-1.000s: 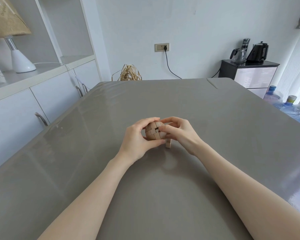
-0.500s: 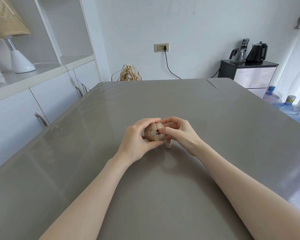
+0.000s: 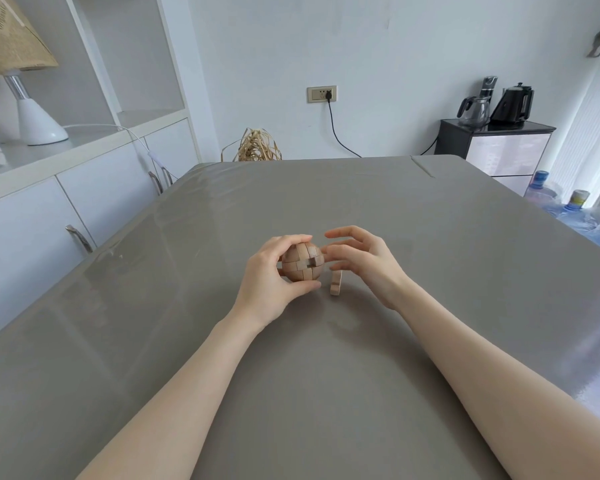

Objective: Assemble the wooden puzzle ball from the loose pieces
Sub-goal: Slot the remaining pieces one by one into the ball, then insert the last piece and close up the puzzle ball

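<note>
Gripped in the left hand (image 3: 269, 278), the wooden puzzle ball (image 3: 302, 262) sits mid-table.
Right hand (image 3: 364, 259) hovers beside it, fingers spread, holding nothing; one loose piece (image 3: 335, 283) lies on the grey table (image 3: 291, 375) beneath. Lampshade (image 3: 11, 36) lettering is unreadable.

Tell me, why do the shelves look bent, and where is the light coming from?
Head view: the wide lens bows the shelf unit at the edges; daylight seems to enter from the right, putting pale glare on the table; the puzzle ball looks sharp.
</note>
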A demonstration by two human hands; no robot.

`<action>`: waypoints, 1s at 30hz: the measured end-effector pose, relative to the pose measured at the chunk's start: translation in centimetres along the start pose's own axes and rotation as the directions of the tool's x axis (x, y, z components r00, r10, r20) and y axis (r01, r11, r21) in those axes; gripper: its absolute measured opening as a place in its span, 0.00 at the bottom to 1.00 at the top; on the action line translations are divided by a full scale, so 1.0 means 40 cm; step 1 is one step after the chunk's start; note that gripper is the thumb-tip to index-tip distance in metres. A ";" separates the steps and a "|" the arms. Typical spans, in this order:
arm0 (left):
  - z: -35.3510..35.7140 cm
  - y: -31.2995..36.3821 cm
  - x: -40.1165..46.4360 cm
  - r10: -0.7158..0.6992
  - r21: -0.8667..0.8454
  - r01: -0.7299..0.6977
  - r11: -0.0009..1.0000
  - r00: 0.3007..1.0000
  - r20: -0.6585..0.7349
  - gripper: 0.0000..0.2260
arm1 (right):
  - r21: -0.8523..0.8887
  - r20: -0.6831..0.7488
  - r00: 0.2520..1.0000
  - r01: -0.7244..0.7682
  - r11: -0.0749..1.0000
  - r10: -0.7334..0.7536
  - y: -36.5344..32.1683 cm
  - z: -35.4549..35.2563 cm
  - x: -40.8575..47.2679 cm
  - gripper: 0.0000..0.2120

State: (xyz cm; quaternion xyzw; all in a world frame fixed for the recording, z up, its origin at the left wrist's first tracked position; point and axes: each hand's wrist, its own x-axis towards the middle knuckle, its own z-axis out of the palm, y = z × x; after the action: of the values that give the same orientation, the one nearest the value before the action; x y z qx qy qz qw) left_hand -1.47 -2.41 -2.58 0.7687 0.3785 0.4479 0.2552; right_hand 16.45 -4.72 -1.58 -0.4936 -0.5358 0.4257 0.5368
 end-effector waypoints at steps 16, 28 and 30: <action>0.003 0.000 -0.003 -0.090 -0.006 0.090 0.996 0.996 0.000 0.29 | -0.623 -0.207 0.976 -0.075 0.779 -0.072 0.022 -0.083 0.022 0.29; 0.005 -0.007 -0.006 -0.122 -0.003 0.122 0.993 0.993 0.004 0.29 | -0.894 0.002 0.997 0.036 0.446 -0.078 0.071 -0.079 0.027 0.21; 0.006 -0.007 -0.006 -0.124 -0.004 0.124 0.992 0.992 0.012 0.28 | -0.910 -0.010 0.993 0.039 0.414 -0.117 0.069 -0.078 0.026 0.18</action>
State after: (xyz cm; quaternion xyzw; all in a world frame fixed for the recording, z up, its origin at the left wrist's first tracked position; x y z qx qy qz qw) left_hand -1.44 -2.46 -3.01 0.7457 0.4230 0.4275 0.2867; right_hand 19.83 -3.51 -3.94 -0.6945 -0.6833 0.0257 0.2238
